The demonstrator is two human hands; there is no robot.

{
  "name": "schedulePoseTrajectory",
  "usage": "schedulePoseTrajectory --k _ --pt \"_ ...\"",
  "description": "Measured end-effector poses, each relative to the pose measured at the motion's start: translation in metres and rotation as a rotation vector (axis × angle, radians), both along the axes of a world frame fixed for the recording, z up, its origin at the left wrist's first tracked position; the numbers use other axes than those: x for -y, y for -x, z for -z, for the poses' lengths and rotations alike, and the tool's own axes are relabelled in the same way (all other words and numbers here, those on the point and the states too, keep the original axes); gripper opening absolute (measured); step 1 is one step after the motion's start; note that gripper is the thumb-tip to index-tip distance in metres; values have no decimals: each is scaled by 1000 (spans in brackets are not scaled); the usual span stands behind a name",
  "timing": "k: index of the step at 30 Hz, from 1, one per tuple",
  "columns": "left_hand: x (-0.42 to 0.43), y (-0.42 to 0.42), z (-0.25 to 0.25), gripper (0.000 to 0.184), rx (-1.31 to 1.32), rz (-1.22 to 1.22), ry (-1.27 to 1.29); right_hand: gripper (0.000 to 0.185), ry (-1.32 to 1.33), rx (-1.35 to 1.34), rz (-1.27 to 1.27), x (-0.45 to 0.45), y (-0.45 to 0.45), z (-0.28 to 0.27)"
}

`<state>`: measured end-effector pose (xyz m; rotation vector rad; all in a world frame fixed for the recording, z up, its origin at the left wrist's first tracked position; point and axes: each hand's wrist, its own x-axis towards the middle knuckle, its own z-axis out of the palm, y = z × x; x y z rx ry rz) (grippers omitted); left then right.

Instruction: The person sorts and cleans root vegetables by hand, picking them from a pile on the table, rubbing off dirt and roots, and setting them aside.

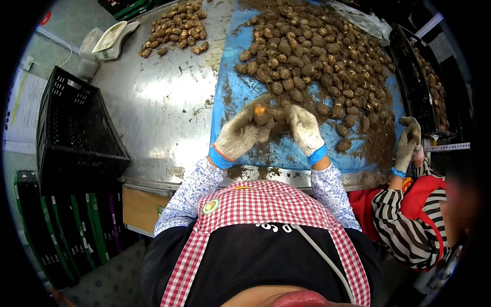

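My left hand [239, 134], in a dirty white glove with a blue cuff, is closed around a brown root vegetable [261, 114] that shows an orange-tan patch. To its right my right hand [304, 128], gloved the same way, has its fingers pinched together close to the root; whether it grips rootlets or soil there is too small to make out. Both hands are above a blue sheet [225, 107] at the near edge of a big pile of soil-covered roots [307, 51]. Cleaner roots [176, 28] form a smaller pile on the metal table at the upper left.
A black crate [76, 128] stands left of the metal table [153, 97]. Another crate [422, 82] with roots is at the right. A scale [113, 38] sits at the back left. At the right a co-worker in striped sleeves [388, 215] holds gloved hands over the table edge.
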<state>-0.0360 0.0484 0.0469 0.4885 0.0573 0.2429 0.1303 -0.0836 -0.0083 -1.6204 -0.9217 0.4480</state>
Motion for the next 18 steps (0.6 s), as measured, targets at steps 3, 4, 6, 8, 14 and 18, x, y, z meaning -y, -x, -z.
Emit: schedulePoseTrajectory --k 3,4,6,8,14,18 --pt "0 -6 -6 58 -114 -38 -340 27 469 287 -212 -7 24 -108" --pt "0 -7 -8 57 -150 -49 -423 24 600 415 -225 -10 32 -130" --pt "0 -7 -12 54 -217 -72 -494 23 291 498 -351 -10 23 -104" --pt "-3 -5 -11 52 -132 -41 -411 20 197 209 -384 -9 20 -84" --pt "-9 0 8 51 88 36 16 22 163 40 -63 -9 12 -45" --pt "1 -3 11 47 -151 -69 36 26 85 57 -76 -5 32 -89"
